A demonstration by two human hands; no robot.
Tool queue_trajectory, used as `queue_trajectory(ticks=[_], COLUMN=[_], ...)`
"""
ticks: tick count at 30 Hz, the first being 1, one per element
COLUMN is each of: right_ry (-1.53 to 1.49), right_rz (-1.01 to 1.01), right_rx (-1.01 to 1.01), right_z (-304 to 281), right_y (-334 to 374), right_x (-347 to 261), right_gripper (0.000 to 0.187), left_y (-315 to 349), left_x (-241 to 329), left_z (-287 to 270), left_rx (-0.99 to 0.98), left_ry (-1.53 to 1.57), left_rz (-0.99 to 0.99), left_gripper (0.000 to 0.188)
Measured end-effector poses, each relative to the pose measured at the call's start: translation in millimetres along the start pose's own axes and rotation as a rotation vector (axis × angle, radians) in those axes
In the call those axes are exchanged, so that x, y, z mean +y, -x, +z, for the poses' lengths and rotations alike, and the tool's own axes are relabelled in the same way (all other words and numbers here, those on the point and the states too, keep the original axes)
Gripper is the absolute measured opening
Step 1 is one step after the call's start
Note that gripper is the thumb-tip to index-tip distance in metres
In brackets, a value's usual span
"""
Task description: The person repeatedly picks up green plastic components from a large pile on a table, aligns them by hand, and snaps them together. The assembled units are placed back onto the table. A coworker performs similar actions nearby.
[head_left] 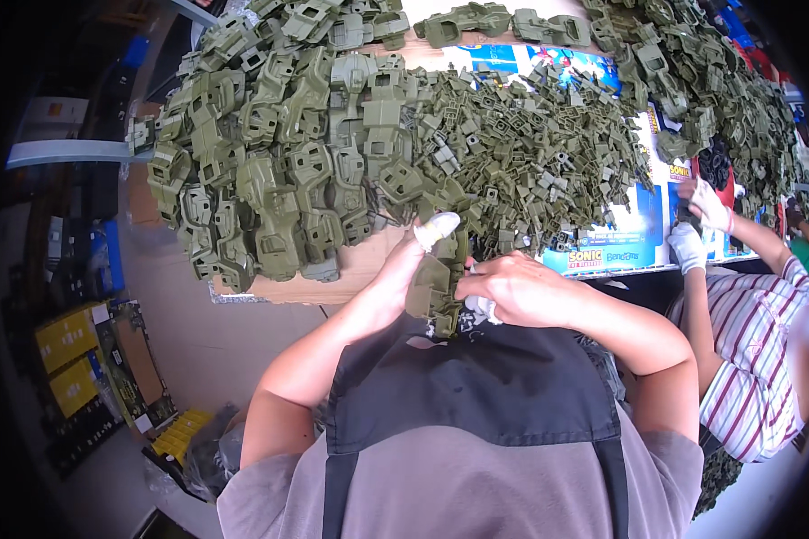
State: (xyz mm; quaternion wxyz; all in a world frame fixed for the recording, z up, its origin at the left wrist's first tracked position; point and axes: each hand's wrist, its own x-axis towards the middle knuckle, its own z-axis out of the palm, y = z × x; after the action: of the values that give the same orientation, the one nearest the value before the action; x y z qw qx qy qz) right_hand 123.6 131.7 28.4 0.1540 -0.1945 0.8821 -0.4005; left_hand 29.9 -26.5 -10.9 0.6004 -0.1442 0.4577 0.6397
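Observation:
An olive-green moulded plastic toy vehicle body (pixel 434 286) is held upright close to the dark apron. My left hand (pixel 406 268) is closed around its left side, with white covering on a fingertip. On the other side, my right hand (pixel 520 289) has its fingers bent together against the part's edge. White material shows under those fingers; whatever they pinch is hidden. Just beyond my hands lies a heap of small olive-green plastic pieces (pixel 535 148). Rows of larger vehicle bodies (pixel 274 202) are stacked to its left.
More green bodies are piled at the far right (pixel 674 76) of the table. Printed blue-and-white cardboard (pixel 602 256) lies under the heap. A co-worker in a striped shirt (pixel 751 350) works at my right, with gloved hands. Yellow boxes (pixel 67 346) stand low at the left.

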Motion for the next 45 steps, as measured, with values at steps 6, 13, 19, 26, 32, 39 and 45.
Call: queue_trajectory(ticks=[6,13,19,26,32,39,45], right_ry=[-0.025,-0.096,0.278,0.129,-0.504,-0.251,-0.110], right_rz=[0.018,0.010,0.317,0.478,0.135,0.336,0.171], right_rx=[0.004,0.062,0.454,0.400,0.523,0.394,0.355], right_z=[10.9,20.5,56.5,65.4,31.6,30.8,24.8], right_y=[4.6,-2.8,-31.3,-43.1,-27.6,-23.1,-17.0], right_x=[-1.8,6.9,65.2,71.9,40.2,4.6,11.6], right_gripper=[0.033,0.036,0.071,0.080,0.074,0.074,0.076], left_y=[0.7,9.6,-0.1,-5.0,-19.7,-27.2,-24.0], left_x=[-10.8,-6.3,17.9,14.0,3.2,-4.6,-4.5], left_z=[-5.6,-10.6,-91.4,-112.4,-56.5,-32.7,-27.4], left_rx=[0.088,0.060,0.175,0.247,0.097,0.147,0.150], left_ry=[-0.009,0.024,0.204,0.047,-0.050,-0.063,-0.129], left_rz=[0.014,0.180,0.708,0.914,0.831,0.812,0.830], left_gripper=[0.043,0.043,0.053,0.045,0.082,0.085,0.084])
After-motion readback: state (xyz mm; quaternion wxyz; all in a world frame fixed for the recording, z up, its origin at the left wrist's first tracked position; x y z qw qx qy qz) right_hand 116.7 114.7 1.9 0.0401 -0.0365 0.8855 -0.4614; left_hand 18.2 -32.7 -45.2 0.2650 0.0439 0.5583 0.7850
